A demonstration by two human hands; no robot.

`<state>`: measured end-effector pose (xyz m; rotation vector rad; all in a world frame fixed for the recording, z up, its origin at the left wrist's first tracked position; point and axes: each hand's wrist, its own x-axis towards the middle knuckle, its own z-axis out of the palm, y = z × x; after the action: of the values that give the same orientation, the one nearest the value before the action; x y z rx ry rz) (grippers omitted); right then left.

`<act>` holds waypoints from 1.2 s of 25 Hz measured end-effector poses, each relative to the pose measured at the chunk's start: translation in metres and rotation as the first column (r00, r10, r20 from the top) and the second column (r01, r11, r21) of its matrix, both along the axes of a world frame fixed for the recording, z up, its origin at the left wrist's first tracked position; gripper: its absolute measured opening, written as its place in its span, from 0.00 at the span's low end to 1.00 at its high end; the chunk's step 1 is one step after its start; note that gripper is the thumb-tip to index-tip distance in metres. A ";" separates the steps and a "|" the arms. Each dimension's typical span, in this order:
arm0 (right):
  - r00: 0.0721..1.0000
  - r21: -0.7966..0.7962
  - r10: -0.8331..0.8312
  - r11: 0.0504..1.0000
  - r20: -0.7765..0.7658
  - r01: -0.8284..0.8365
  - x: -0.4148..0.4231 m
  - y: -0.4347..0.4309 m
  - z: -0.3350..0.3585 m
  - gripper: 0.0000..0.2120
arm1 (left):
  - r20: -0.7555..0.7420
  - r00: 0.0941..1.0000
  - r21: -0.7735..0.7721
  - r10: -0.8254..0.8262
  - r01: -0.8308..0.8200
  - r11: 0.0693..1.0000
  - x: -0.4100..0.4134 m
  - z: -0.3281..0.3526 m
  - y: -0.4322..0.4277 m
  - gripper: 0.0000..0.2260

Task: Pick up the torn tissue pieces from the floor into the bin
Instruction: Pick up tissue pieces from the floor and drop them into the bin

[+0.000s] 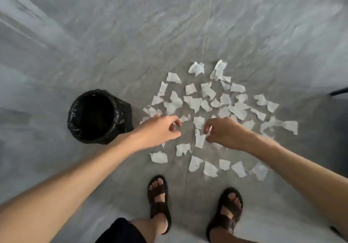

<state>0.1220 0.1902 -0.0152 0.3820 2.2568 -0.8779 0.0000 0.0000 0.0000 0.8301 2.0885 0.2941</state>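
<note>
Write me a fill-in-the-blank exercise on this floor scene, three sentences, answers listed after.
1. The round bin lined with a black plastic bag stands to the person's ____ of the scattered torn white tissue pieces.
2. The pieces lie on a grey ____ floor.
3. On both feet the person wears dark brown ____.

Missing words: left; tiled; sandals

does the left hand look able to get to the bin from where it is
Probably yes. The left hand hovers over the tissue pieces just right of the bin, whose mouth is open and faces up, with nothing between them.
</note>
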 end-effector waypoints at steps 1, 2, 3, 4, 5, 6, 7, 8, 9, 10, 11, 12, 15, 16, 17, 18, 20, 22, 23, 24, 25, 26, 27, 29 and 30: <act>1.000 -0.004 0.014 1.000 0.016 -0.014 -0.003 -0.008 -0.033 0.09 | 0.019 1.000 -0.027 -0.023 0.024 0.999 -0.003 -0.027 -0.006 0.10; 0.999 0.016 0.032 0.999 0.016 -0.032 -0.008 -0.015 -0.064 0.10 | 0.009 0.998 -0.051 -0.066 0.066 0.997 -0.009 -0.057 -0.011 0.10; 0.997 0.015 0.080 0.997 0.023 -0.081 -0.014 -0.020 -0.098 0.10 | 0.003 0.994 -0.070 -0.112 0.112 0.991 -0.016 -0.088 -0.018 0.11; 0.990 0.017 0.136 0.991 0.044 -0.136 -0.020 -0.025 -0.130 0.10 | 0.012 0.990 -0.112 -0.142 0.142 0.983 -0.024 -0.118 -0.025 0.11; 0.979 0.015 0.200 0.980 0.033 -0.201 -0.027 -0.030 -0.161 0.10 | 0.022 0.982 -0.136 -0.186 0.187 0.973 -0.031 -0.147 -0.030 0.11; 0.960 0.031 0.279 0.960 0.020 -0.279 -0.034 -0.034 -0.183 0.10 | 0.031 0.974 -0.157 -0.226 0.228 0.961 -0.036 -0.170 -0.034 0.12; 0.933 0.050 0.360 0.932 -0.006 -0.360 -0.039 -0.036 -0.207 0.10 | 0.039 0.966 -0.169 -0.255 0.258 0.951 -0.042 -0.194 -0.036 0.12; 0.895 0.062 0.445 0.894 -0.019 -0.443 -0.042 -0.040 -0.233 0.11 | 0.042 0.960 -0.168 -0.278 0.282 0.945 -0.047 -0.222 -0.039 0.13; 0.852 0.074 0.522 0.852 -0.039 -0.518 -0.042 -0.046 -0.261 0.11 | 0.040 0.954 -0.169 -0.296 0.298 0.939 -0.050 -0.249 -0.042 0.13; 0.803 0.086 0.594 0.803 -0.044 -0.590 -0.041 -0.053 -0.285 0.12 | 0.031 0.949 -0.174 -0.312 0.313 0.934 -0.054 -0.275 -0.044 0.14; 0.754 0.084 0.655 0.755 -0.050 -0.650 -0.037 -0.060 -0.309 0.13 | 0.028 0.947 -0.174 -0.320 0.320 0.931 -0.056 -0.299 -0.048 0.14; 0.704 0.077 0.708 0.706 -0.047 -0.704 -0.031 -0.068 -0.330 0.15 | 0.024 0.944 -0.173 -0.328 0.327 0.929 -0.056 -0.322 -0.053 0.14; 0.629 0.090 0.775 0.632 -0.066 -0.769 -0.005 -0.081 -0.381 0.20 | -0.014 0.939 -0.163 -0.344 0.337 0.927 -0.051 -0.372 -0.068 0.12; 0.633 0.100 0.772 0.636 -0.064 -0.765 0.006 -0.086 -0.390 0.22 | -0.022 0.939 -0.155 -0.343 0.335 0.929 -0.045 -0.381 -0.075 0.12; 0.625 0.134 0.777 0.629 -0.072 -0.766 0.017 -0.092 -0.397 0.25 | -0.030 0.939 -0.143 -0.343 0.335 0.931 -0.037 -0.386 -0.083 0.12; 0.608 0.180 0.791 0.610 -0.071 -0.772 0.028 -0.096 -0.402 0.28 | -0.037 0.942 -0.133 -0.335 0.327 0.936 -0.029 -0.387 -0.093 0.12; 0.589 0.281 0.806 0.578 -0.051 -0.766 0.046 -0.103 -0.408 0.30 | -0.103 0.938 -0.113 -0.331 0.319 0.941 -0.011 -0.390 -0.118 0.13; 0.618 0.318 0.780 0.613 -0.098 -0.724 0.056 -0.105 -0.415 0.23 | -0.206 0.909 -0.101 -0.363 0.349 0.932 0.002 -0.400 -0.140 0.16; 0.630 0.310 0.762 0.642 -0.152 -0.702 0.058 -0.105 -0.419 0.18 | -0.246 0.891 -0.113 -0.382 0.365 0.924 0.007 -0.407 -0.149 0.19; 0.637 0.304 0.742 0.669 -0.209 -0.679 0.059 -0.106 -0.422 0.13 | -0.276 0.874 -0.128 -0.400 0.379 0.916 0.012 -0.415 -0.157 0.21; 0.640 0.309 0.717 0.697 -0.277 -0.647 0.059 -0.106 -0.424 0.08 | -0.307 0.856 -0.131 -0.415 0.394 0.910 0.015 -0.423 -0.163 0.22; 0.662 0.303 0.657 0.754 -0.360 -0.583 0.058 -0.107 -0.426 0.06 | -0.340 0.840 -0.118 -0.423 0.409 0.905 0.018 -0.430 -0.167 0.22; 0.710 0.276 0.553 0.833 -0.436 -0.479 0.054 -0.107 -0.425 0.07 | -0.365 0.830 -0.087 -0.421 0.419 0.904 0.019 -0.435 -0.170 0.20; 0.817 0.189 0.288 0.957 -0.499 -0.221 0.040 -0.111 -0.420 0.12 | -0.363 0.838 -0.036 -0.408 0.425 0.904 0.020 -0.438 -0.178 0.15; 0.857 0.167 0.183 0.979 -0.483 -0.115 0.033 -0.114 -0.418 0.15 | -0.344 0.846 -0.029 -0.407 0.423 0.905 0.022 -0.437 -0.181 0.11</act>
<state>0.1550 0.0764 -0.4336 0.0292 2.7864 -0.8122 0.0219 -0.1809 -0.4367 1.4203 2.1478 -0.0439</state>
